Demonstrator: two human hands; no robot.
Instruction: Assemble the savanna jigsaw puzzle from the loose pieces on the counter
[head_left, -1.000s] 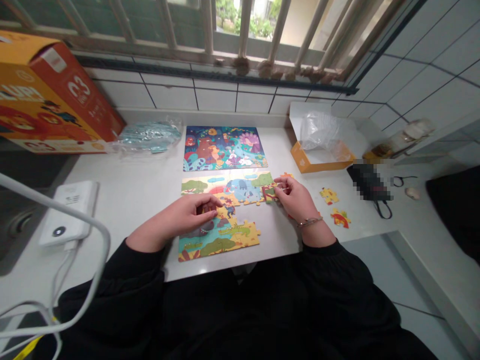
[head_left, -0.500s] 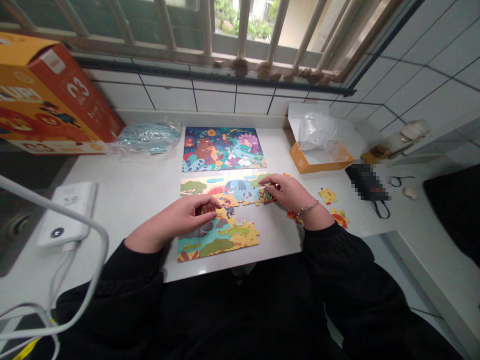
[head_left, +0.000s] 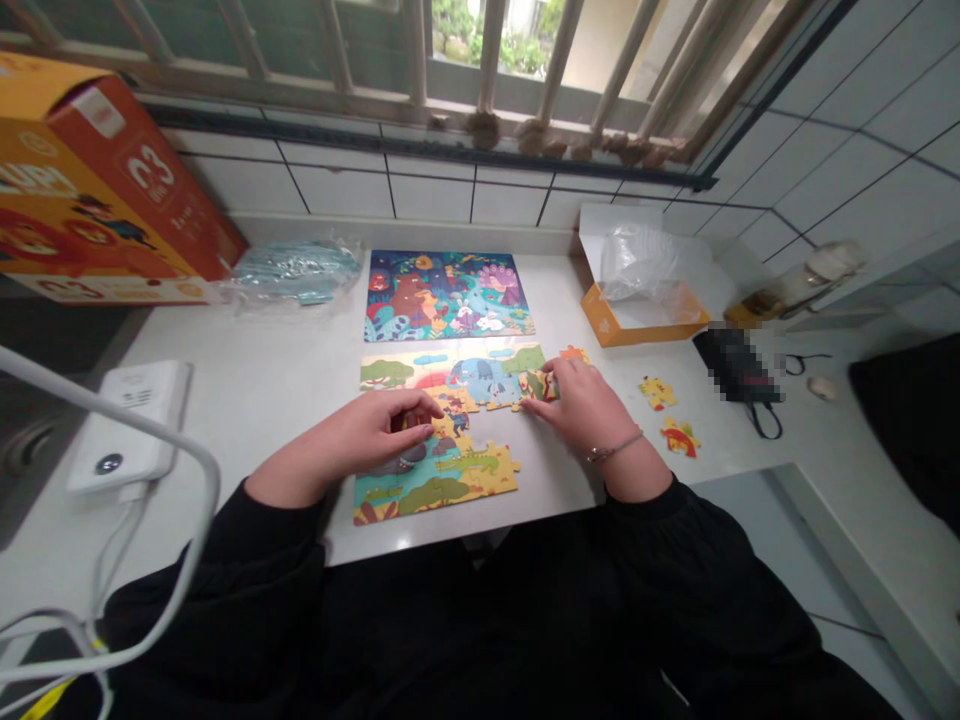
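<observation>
A partly joined jigsaw puzzle [head_left: 465, 492] with animals, trees and water lies on the counter in front of me. My left hand [head_left: 364, 435] rests over its left part, fingers loosely curled and thumb apart, with nothing visible between them. At the right end of the puzzle's upper strip, my right hand [head_left: 591, 412] has thumb and fingers around a puzzle piece [head_left: 537, 384] with a colourful figure. The fingers partly cover that piece, and I cannot tell if it is locked in. Loose yellow and red pieces [head_left: 658, 392] lie farther right; another orange piece [head_left: 575, 354] shows just behind my right hand.
Behind sits a fully joined dark forest puzzle [head_left: 450, 296]. An orange box [head_left: 637, 325] with clear plastic stands back right, near a black pouch [head_left: 739, 365]. On the left are a large orange box [head_left: 172, 190], a plastic-wrapped pack [head_left: 300, 272], a white device [head_left: 133, 425] and a cable [head_left: 206, 480].
My right hand has shifted slightly right and turned, its thumb now lower along the piece at the strip's end. Loose pieces by its wrist are no longer seen there. My left hand stays put.
</observation>
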